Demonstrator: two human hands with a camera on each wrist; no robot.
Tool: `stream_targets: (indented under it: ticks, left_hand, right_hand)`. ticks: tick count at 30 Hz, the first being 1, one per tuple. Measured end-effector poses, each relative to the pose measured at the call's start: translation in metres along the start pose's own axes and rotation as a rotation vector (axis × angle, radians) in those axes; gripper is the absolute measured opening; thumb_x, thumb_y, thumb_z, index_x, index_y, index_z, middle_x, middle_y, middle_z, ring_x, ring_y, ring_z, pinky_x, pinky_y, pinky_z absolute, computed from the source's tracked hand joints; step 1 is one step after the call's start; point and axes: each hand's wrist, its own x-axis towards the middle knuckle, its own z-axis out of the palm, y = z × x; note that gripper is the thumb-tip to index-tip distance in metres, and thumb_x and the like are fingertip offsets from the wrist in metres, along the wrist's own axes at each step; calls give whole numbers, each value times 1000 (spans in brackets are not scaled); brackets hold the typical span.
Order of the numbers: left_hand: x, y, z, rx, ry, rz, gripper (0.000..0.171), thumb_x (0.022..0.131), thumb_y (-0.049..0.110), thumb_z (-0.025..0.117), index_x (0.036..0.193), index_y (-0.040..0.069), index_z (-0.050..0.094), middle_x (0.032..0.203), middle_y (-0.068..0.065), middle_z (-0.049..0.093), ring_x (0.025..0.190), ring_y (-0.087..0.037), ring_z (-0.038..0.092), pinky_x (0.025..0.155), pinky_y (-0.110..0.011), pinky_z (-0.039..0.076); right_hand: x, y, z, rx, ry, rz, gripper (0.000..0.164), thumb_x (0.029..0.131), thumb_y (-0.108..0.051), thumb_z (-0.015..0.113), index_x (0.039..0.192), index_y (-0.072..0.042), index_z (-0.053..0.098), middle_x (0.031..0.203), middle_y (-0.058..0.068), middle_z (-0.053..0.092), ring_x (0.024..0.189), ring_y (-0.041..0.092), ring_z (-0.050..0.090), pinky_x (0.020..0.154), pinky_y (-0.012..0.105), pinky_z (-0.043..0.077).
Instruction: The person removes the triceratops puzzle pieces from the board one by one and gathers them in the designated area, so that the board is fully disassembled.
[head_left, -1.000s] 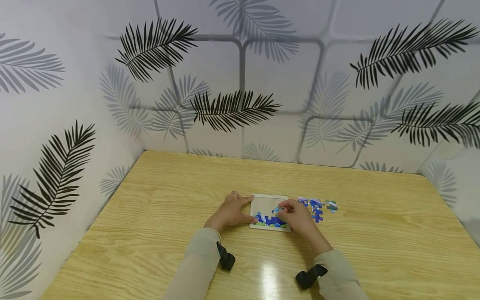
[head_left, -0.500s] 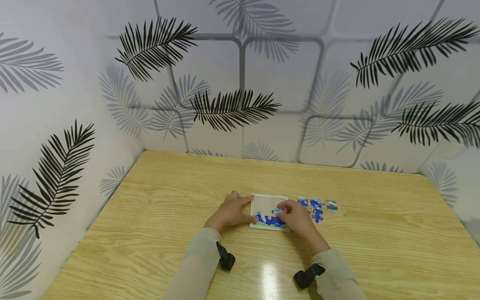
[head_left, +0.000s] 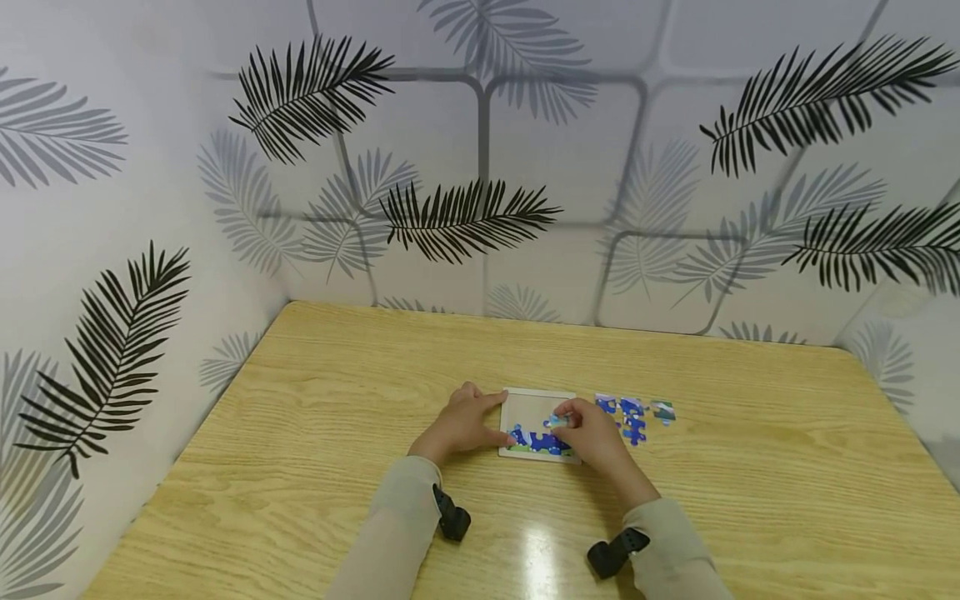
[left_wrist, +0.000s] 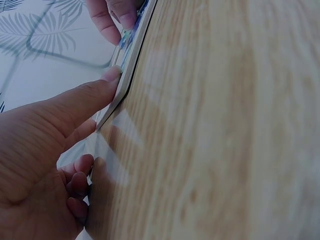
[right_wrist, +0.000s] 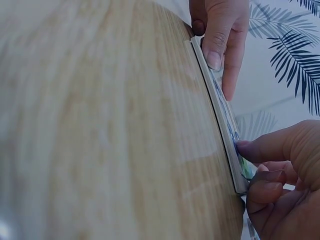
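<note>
A small square puzzle tray (head_left: 538, 392) with a pale rim lies on the table. Joined jigsaw pieces (head_left: 537, 441) in dark blue and green fill its near part, while the bare backing shows behind. My left hand (head_left: 459, 425) steadies the tray's left side; its straight thumb presses near the front corner and the index finger touches the far left corner. Over the tray's right side, my right hand (head_left: 597, 435) pinches a light-blue jigsaw piece (head_left: 557, 421) between thumb and fingers. My right fingers hide part of that piece and of the tray's right edge.
Several loose blue and purple jigsaw pieces (head_left: 632, 408) lie right of the tray, beside my right hand. A green and white piece (head_left: 663, 412) lies slightly farther right. The wooden table (head_left: 360, 367) meets a leaf-patterned wall (head_left: 540, 275) at the back.
My right hand has shifted very slightly, its fingers drawing in over the light-blue piece. The left hand and the tray have stayed in place.
</note>
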Motion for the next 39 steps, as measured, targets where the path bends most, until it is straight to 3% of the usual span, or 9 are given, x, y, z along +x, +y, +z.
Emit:
stream_targets:
  ticks: [13,22,25,39]
  left_hand:
    - [0,2,-1,12,0,7,77,78,39,77,144,19,43,99,-4,35,90,-20,31,75,-30,31]
    - [-1,2,-1,6,-2,-2,77,78,40,77,144,19,43,99,-3,35,91,-20,32,76,-32,32]
    - [-1,2,-1,5,-2,-7,77,78,40,77,144,20,43,99,-3,35,91,-20,32,76,-32,32]
    - [-1,0,0,0,8,11,77,77,39,78,143,19,44,100,-5,35,91,-21,32,73,-32,31]
  right_hand:
    - [-1,-4,0,-37,56,-68,20,79,-1,73,94,-5,60,82,10,41,72,21,39,59,31,31]
    - [-3,-4,0,29,52,-40,14,86,-3,64,99,-8,61,81,6,48,70,20,44,57,31,35]
    - [-4,-2,-1,49,58,-37,12,89,-5,61,100,-8,63,85,6,50,78,21,49,63,32,39]
    - [-2,11,-12,57,70,15,13,90,-8,62,103,-6,65,91,8,48,89,24,46,75,36,39]
